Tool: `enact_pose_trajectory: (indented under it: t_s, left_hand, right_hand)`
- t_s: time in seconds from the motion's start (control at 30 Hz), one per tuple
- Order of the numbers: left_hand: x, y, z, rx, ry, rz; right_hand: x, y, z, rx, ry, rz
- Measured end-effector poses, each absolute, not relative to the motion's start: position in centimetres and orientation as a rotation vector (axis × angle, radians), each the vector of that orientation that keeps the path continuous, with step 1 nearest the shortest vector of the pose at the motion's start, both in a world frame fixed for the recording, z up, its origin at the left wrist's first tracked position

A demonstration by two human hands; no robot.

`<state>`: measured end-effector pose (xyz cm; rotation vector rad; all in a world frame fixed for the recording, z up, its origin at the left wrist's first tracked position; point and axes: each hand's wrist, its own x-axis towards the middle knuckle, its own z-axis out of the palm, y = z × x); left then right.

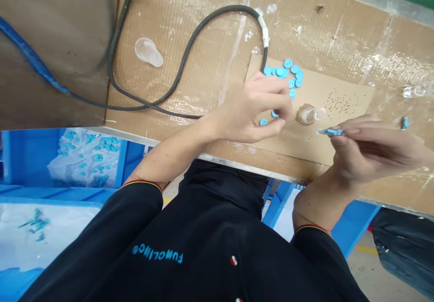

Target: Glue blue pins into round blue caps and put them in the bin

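Note:
My left hand [257, 110] curls over the cardboard-covered table [210, 35], fingers pinched on a small blue button [274, 114]; a second blue button [263, 122] lies under its palm. Just beyond its knuckles sits a pile of several blue buttons [286, 72]. My right hand [369, 150] is closed, pinching a thin blue piece [330, 132] that sticks out to the left. Between the hands stands a small clear round holder [307, 114] on a loose cardboard sheet [339, 98].
A black cable [190, 49] loops across the table from the left. A clear plastic piece [148, 52] lies near it. Below the table edge, blue bins [88, 157] hold bags of blue parts. One blue button [404, 122] lies at far right.

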<state>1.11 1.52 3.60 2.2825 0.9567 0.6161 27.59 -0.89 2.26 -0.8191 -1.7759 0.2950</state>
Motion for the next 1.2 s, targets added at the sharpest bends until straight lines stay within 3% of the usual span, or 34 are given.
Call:
enact_pose_trajectory:
  t_s: [0.13, 0.4, 0.9, 1.2]
  left_hand:
    - [-1.0, 3.4, 2.8, 2.354, 1.088, 0.636]
    - [-3.3, 5.0, 1.9, 2.304, 1.213, 0.725]
    - [-2.0, 4.5, 0.7, 2.349, 1.001, 0.561]
    - [-2.2, 4.7, -0.3, 2.319, 0.875, 0.689]
  right_hand:
    - [29.0, -0.2, 1.9, -0.992, -1.743, 0.009]
    - [29.6, -0.1, 1.6, -1.326, -1.850, 0.123]
    - [29.7, 0.0, 1.8, -1.155, -1.973, 0.054]
    - [29.7, 0.0, 2.0, -1.146, -2.015, 0.013]
